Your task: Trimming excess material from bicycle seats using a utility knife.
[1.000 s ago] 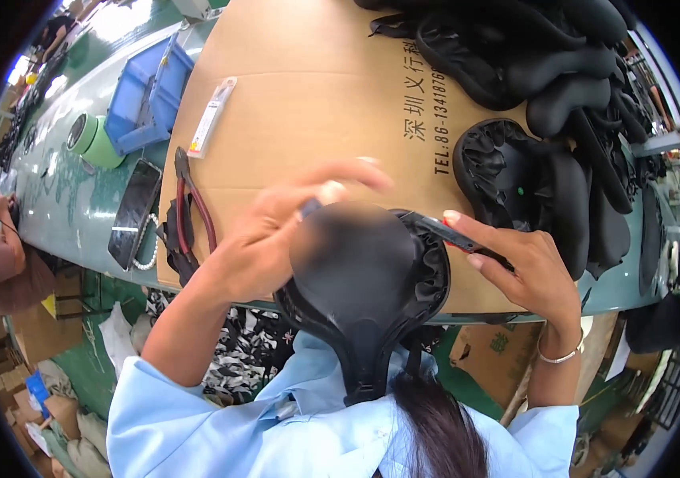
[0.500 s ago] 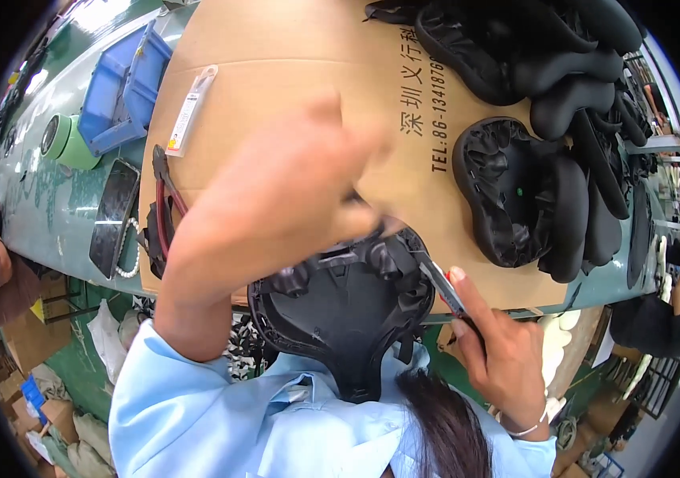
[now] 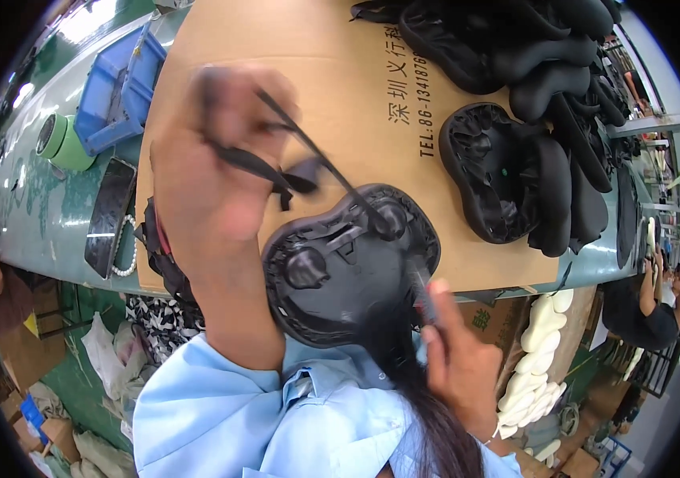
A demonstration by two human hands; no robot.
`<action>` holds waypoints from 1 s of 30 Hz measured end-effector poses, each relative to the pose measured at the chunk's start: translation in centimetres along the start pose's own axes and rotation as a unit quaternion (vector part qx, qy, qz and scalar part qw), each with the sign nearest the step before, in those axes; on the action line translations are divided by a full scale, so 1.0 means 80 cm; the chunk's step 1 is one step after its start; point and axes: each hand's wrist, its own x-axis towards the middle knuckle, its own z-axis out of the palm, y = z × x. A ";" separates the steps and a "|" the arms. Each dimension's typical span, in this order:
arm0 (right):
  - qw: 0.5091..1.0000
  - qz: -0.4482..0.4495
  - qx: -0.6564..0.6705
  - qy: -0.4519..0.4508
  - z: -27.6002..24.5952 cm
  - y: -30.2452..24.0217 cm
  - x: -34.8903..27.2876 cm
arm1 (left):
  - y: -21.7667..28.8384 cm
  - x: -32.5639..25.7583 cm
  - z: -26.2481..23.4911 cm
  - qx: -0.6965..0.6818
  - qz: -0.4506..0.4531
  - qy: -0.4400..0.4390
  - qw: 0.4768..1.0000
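A black bicycle saddle (image 3: 332,291) lies underside up at the table's near edge, against my body, with its hollow shell and gathered cover edge showing. My left hand (image 3: 232,151), blurred by motion, is raised above the cardboard, closed on a black strip of cover material (image 3: 314,144). That strip stretches taut down to the saddle's far right lobe, and a loose piece of it dangles beside my wrist. Held in my right hand (image 3: 463,362) is a utility knife (image 3: 424,299), its blade blurred close to the saddle's right edge.
Cardboard (image 3: 332,80) covers the table. More black saddles (image 3: 483,175) are piled at the far right. To the left are a blue bin (image 3: 121,92), a green round container (image 3: 65,142) and a phone (image 3: 110,219). Cream saddle-shaped pieces (image 3: 535,362) are stacked below right. Other people work at both sides.
My left hand has moved left, drawing the black strip away from the saddle. The saddle's underside shows more fully. My right hand and the knife have shifted left and slightly down.
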 end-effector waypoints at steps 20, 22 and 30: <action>0.758 -0.110 0.530 0.364 -0.052 0.010 0.151 | 0.061 0.090 -0.043 0.349 -0.165 -0.209 0.899; 0.755 -0.085 0.508 0.406 -0.054 0.024 0.141 | 0.102 0.178 -0.080 0.235 -0.140 -0.138 0.952; 0.793 0.033 0.560 0.237 0.036 0.051 0.130 | -0.015 0.369 -0.023 0.498 0.048 0.031 0.865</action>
